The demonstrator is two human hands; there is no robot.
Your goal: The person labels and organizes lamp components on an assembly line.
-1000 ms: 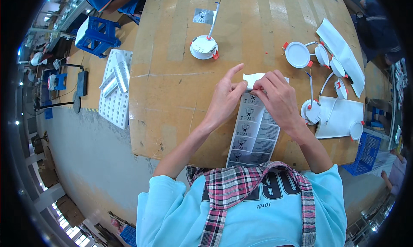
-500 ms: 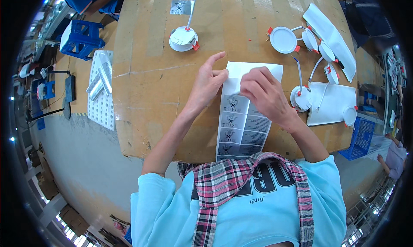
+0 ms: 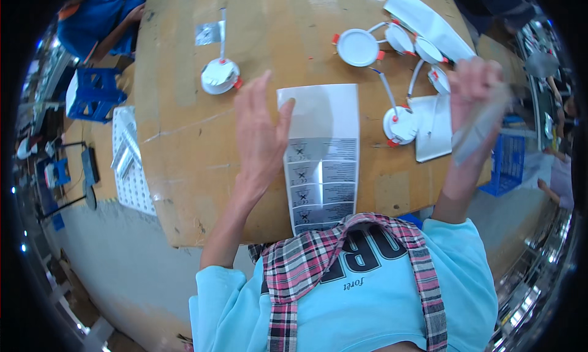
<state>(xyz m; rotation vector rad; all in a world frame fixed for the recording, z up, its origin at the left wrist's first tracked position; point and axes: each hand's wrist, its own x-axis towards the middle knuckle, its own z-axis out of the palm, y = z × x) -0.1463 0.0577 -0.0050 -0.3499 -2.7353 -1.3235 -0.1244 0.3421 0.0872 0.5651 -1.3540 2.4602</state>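
A sheet of silver-grey printed labels [image 3: 321, 186] with a bare white upper part lies on the table before me. My left hand [image 3: 260, 128] is over the sheet's left edge with its fingers stretched out and nothing in it. Off to the right, my right hand [image 3: 474, 85] is raised with closed fingers, pinching a motion-blurred silvery label [image 3: 481, 128]. At the far left stands a white round downlight [image 3: 219, 76], its cable crossing a single silver label [image 3: 207, 33]. Several more downlights [image 3: 358, 47] with red clips cluster at the right.
White sheets [image 3: 429, 22] lie at the far right and beside the cluster [image 3: 429, 150]. Left of the table are a blue stool [image 3: 98, 93] and a perforated white board [image 3: 125, 193]. A blue crate [image 3: 507, 162] is at the right. A co-worker's blue sleeve [image 3: 98, 21] shows upper left.
My right hand has swung from the sheet out to the right, carrying a peeled label. My left hand's fingers have spread. The view has shifted, so the table items appear further left.
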